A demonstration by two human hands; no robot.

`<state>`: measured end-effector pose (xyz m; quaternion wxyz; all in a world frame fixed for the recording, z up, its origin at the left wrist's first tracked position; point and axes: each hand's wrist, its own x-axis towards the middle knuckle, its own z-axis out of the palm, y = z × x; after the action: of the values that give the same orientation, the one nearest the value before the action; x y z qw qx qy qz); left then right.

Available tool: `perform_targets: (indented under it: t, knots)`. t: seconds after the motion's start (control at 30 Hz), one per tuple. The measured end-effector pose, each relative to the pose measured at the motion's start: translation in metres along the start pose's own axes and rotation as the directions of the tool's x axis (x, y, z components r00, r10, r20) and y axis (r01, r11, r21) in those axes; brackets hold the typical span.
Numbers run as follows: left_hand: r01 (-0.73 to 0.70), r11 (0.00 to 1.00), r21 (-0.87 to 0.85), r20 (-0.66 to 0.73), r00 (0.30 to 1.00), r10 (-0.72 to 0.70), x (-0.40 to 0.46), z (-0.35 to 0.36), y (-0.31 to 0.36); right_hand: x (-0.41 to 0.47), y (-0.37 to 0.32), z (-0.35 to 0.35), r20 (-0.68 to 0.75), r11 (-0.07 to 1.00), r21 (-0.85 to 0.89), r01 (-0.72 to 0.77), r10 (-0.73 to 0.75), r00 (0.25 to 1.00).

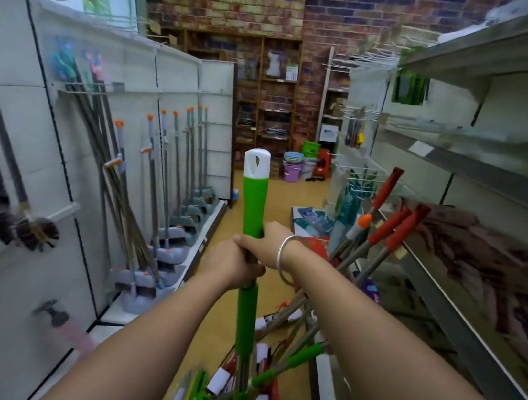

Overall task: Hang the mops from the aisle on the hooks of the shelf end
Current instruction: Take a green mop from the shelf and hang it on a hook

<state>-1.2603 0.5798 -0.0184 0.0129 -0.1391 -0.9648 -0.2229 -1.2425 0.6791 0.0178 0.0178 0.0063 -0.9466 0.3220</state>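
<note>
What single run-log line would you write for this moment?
stage: carrying | held: green mop, upright | left hand and right hand: both gripping handle | red mops: leaning on right shelf

Matt green mop handle, apparently plastic

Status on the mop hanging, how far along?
Early. No mop visibly hung on a shelf-end hook in this view. In hand: the green-handled mop, upright, gripped by the left hand and right hand; its white cap has a hanging hole. Left: the red-handled mops leaning on the right shelf, plus others low in the aisle.
</note>
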Motion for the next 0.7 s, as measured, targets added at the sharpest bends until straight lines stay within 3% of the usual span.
perform_targets:
  t: [0.13, 0.47, 0.6, 0.7]
  knots:
    - [-0.006, 1.0, 0.011, -0.009, 1.0, 0.007, 0.001, -0.011, -0.023, 0.003, -0.012, 0.009, -0.048, 0.993, -0.066, 0.097, -0.1, 0.994]
    - [0.047, 0.999, 0.024, -0.024, 0.999, -0.047, 0.019, -0.04, -0.087, 0.042, -0.054, 0.05, -0.124, 0.958, -0.226, 0.176, -0.208, 0.97]
    - [0.034, 0.995, -0.094, -0.049, 0.998, -0.039, 0.042, -0.056, -0.124, 0.076, -0.082, 0.065, -0.177, 0.952, -0.232, 0.199, -0.243, 0.954]
    - [0.015, 0.995, -0.103, 0.12, 0.993, -0.002, 0.063, -0.064, -0.161, 0.107, -0.1, 0.075, -0.209, 0.953, -0.243, 0.18, -0.232, 0.95]
